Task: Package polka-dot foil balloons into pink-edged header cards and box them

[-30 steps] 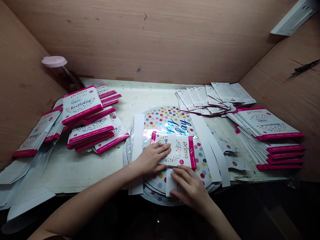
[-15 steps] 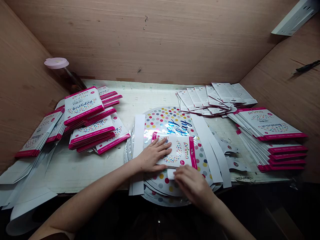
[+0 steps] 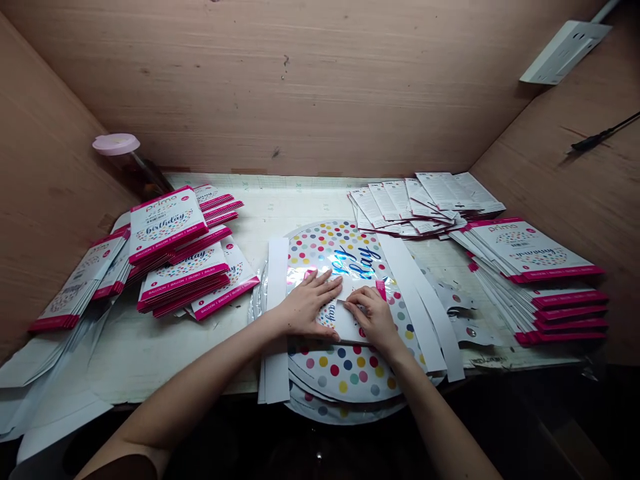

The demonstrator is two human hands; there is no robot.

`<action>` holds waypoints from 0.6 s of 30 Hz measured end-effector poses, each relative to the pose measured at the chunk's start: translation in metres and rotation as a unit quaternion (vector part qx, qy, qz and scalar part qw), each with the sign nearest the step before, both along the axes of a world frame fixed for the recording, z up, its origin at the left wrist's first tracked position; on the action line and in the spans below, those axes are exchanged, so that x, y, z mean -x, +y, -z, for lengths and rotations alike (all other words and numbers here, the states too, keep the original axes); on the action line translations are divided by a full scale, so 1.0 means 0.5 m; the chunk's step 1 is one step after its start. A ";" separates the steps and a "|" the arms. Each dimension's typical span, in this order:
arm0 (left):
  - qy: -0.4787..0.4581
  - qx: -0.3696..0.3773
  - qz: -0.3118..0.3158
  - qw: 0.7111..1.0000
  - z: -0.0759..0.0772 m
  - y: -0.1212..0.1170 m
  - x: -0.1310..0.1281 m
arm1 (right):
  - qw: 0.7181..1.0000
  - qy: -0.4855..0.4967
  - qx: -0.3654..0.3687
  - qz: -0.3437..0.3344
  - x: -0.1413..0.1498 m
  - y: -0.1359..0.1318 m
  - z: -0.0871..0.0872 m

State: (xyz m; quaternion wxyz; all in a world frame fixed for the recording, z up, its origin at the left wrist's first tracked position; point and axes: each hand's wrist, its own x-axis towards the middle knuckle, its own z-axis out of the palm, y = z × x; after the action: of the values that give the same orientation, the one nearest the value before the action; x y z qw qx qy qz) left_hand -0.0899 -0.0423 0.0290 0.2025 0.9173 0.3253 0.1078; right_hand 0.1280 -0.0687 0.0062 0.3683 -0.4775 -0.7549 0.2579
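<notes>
A white and magenta printed balloon packet [image 3: 347,328] lies on top of a stack of flat round foil balloons [image 3: 345,377] with coloured dots and blue lettering. My left hand [image 3: 311,303] rests open on the packet's left part, its fingers spread. Over the packet's right half, my right hand [image 3: 373,317] is closed, thumb and fingertips pinched at what looks like the edge of a thin white flap; the fingers hide most of it. White paper strips [image 3: 278,320] lie across the balloons at the left, and more strips [image 3: 413,303] at the right.
Stacked packets [image 3: 167,227] stand at the left, others [image 3: 525,250] at the right. Back-side-up packets [image 3: 400,203] are fanned behind the balloons. A pink-lidded container [image 3: 117,145] is at the back left. Wooden panels [image 3: 300,87] enclose the table; a power strip [image 3: 565,53] hangs top right.
My right hand has moved up from the packet's near edge onto its face. The white tab that stuck out below the packet no longer shows there. My left hand stays on the packet.
</notes>
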 end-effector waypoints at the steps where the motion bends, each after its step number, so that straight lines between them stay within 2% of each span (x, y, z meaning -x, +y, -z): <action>1: 0.001 -0.004 0.003 1.000 0.003 0.004 -0.001 | 1.000 0.001 -0.002 0.000 0.000 0.000 -0.001; 5: -0.025 -0.008 0.005 1.000 0.014 0.005 -0.002 | 1.000 0.003 -0.009 0.001 0.003 0.000 0.000; 10: -0.039 -0.009 -0.008 0.999 0.014 0.001 -0.011 | 1.000 -0.010 -0.008 0.013 0.010 -0.002 0.002; 18: -0.035 0.001 -0.097 0.995 0.028 0.004 -0.032 | 0.998 -0.042 -0.004 0.040 0.015 0.002 0.014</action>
State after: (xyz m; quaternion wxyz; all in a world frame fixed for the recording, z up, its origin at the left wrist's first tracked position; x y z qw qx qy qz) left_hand -0.0738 -0.0401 0.0149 0.2030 0.8769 0.4057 0.1586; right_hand 0.1207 -0.0674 -0.0007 0.3484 -0.5160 -0.7509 0.2202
